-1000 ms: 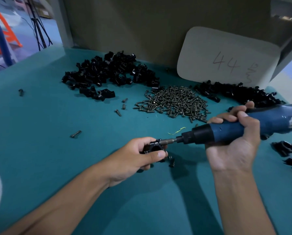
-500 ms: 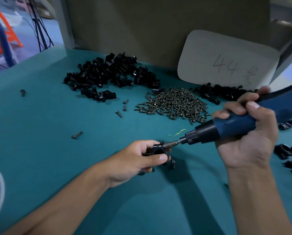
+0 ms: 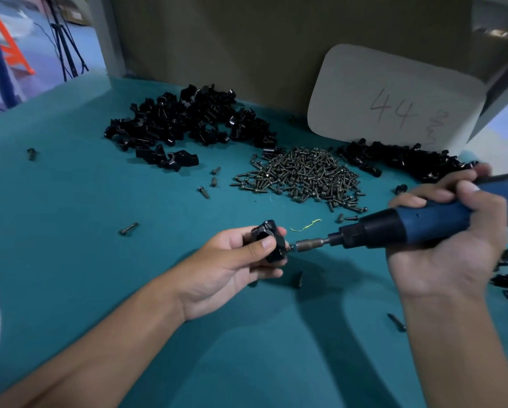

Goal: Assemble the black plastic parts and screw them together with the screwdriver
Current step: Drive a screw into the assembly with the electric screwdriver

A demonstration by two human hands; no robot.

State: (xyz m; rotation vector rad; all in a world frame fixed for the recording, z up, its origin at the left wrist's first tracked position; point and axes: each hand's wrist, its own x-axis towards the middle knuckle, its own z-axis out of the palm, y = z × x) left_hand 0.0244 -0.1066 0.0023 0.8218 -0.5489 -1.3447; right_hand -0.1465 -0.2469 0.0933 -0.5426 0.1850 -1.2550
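above the teal table (image 3: pixel 99 290), the black plastic assembly (image 3: pixel 269 244) is pinched by the left hand (image 3: pixel 226 269); the screwdriver (image 3: pixel 394 231) is gripped in the right hand's (image 3: pixel 447 245) fist, its bit at a protruding screw (image 3: pixel 290 247); a misaligned bit could slip off and cross-thread it.

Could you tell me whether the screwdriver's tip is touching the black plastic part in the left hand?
Cannot tell. In the head view the screwdriver tip ends right at a screw head on the black plastic part held by the left hand; no clear gap or contact shows.

Left hand (image 3: pixel 232 266) raised off the surface, fingers (image 3: pixel 264 244) curled in a pinch; right hand (image 3: pixel 447 240) wrapped tight, wrist bent.
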